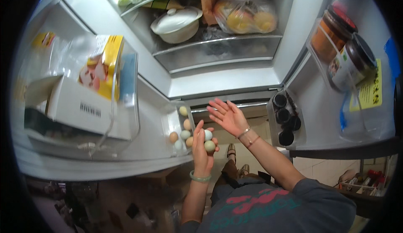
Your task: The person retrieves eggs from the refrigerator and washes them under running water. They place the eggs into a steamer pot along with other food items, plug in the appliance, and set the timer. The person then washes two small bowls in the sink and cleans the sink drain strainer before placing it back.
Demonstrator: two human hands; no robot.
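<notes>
My left hand (202, 145), with a pale green bangle at the wrist, is curled around two eggs: a whitish egg (208, 135) and an olive-green egg (210, 145). It is beside the low bin (167, 122) of the left fridge door, where several brown, cream and pale green eggs lie, among them a brown egg (173, 137). Some of those are partly hidden behind my left hand. To the right, my right hand (228, 117) is palm up with its fingers stretched out and nothing in it. Thin bracelets circle that wrist.
Both fridge doors stand open. A lidded white pot (176, 25) and a bag of yellowish fruit (247, 17) sit on a shelf above a drawer (218, 56). The left door holds a white box (79, 105); the right holds jars (352, 59) and black-capped bottles (282, 116).
</notes>
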